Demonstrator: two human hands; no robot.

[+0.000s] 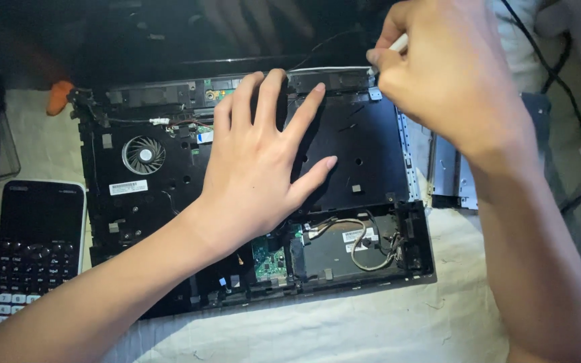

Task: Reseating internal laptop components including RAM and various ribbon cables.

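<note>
Pressing our left hand flat, fingers spread and gripping nothing, on the opened laptop chassis, we steady it while our right hand works at the chassis's far right corner. The right hand is pinched shut on a slim white tool, of which only a short stub shows between thumb and forefinger; we cannot tell what kind of tool it is, nor where its tip meets the chassis. We judge the step in hand to be work on a fastener or clip at the hinge edge; the next move calls for a firm hold-down and a steady, upright tool. The cooling fan sits left of the left hand on the chassis, a green circuit board at the near edge. A black calculator lies just left of the chassis, a metal bracket just right. Beyond the far edge all is dark.
</note>
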